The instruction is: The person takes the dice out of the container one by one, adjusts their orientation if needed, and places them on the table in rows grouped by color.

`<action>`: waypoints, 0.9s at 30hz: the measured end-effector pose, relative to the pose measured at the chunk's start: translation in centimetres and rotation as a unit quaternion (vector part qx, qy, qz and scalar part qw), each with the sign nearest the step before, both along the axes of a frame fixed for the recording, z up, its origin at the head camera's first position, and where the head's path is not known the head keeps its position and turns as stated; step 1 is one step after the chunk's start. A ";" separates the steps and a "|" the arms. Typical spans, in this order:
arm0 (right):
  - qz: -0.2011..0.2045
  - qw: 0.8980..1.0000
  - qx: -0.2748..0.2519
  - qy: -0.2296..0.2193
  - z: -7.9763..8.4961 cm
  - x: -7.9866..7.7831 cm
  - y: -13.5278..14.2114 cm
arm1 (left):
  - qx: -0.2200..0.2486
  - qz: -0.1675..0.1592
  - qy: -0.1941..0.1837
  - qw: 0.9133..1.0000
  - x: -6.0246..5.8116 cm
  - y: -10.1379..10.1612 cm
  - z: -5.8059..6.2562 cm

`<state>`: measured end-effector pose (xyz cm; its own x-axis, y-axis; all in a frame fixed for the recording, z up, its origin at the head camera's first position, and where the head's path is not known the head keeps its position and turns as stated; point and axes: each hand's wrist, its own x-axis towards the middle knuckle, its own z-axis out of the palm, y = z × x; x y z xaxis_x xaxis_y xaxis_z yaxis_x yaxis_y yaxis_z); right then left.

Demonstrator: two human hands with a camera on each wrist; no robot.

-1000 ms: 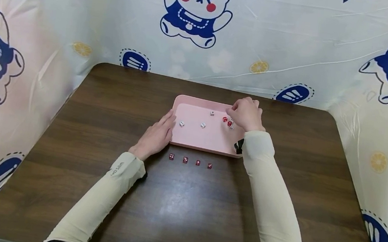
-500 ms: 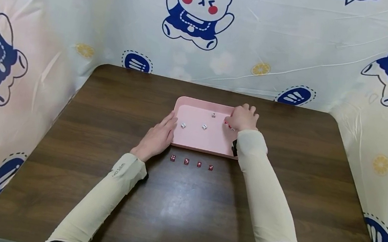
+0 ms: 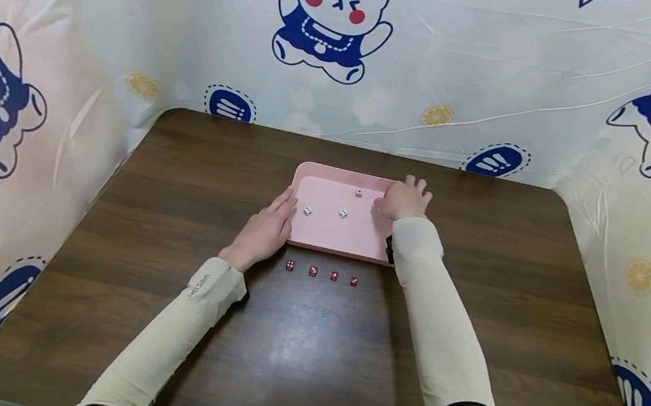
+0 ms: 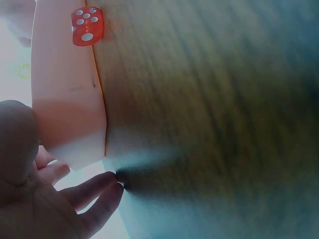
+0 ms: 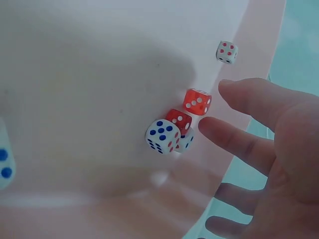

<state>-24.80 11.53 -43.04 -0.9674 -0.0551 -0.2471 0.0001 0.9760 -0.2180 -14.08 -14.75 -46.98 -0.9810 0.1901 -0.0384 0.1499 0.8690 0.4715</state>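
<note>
A pale curtain (image 3: 470,65) printed with blue-clad cartoon bears and orange slices closes off three sides of my dark brown wood-grain table (image 3: 292,375). Both my arms reach forward across that table in cream fabric sleeves (image 3: 165,339), the left slanting in from the lower left and the right from the lower right.

Between them lies a shallow pink rectangular tray (image 3: 328,234). My left hand (image 3: 260,230) lies along its left side, fingers straight and pointing away from me; two fingertips meet the tabletop just beside the pink wall.

My right hand (image 3: 403,200) hangs over the tray's far right part, covering that area from my head view. From the wrist, its thumb and fingers are spread apart with nothing pinched between them.

Just beside my fingertips, in the tray, sits a bright red cube die with white spots (image 5: 197,102). Next to it is a darker red die (image 5: 179,121), partly behind a white die with blue spots (image 5: 162,135); a second white die (image 5: 186,141) is mostly hidden there, so this bunch crowds the spot. A white die with red spots (image 5: 227,53) sits apart, near the far wall. Two more white dice (image 3: 343,213) lie farther left in the tray. In front of it, on the table, four red dice (image 3: 313,271) stand spaced in a row.
</note>
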 end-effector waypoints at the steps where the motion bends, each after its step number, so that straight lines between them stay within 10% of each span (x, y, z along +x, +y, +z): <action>1: 0.000 1.000 0.002 0.001 0.0 0.0 0.0 | 0.000 0.001 0.000 1.000 0.0 0.0 0.0; 27: 0.018 1.000 0.022 0.003 0.0 0.3 -0.4 | 0.000 0.004 0.004 1.000 0.1 0.0 0.2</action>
<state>-24.47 11.12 -43.02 -0.9664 -0.0789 -0.2445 -0.0361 0.9839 -0.1749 -13.95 -14.71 -46.82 -0.9827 0.1829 -0.0296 0.1477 0.8698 0.4707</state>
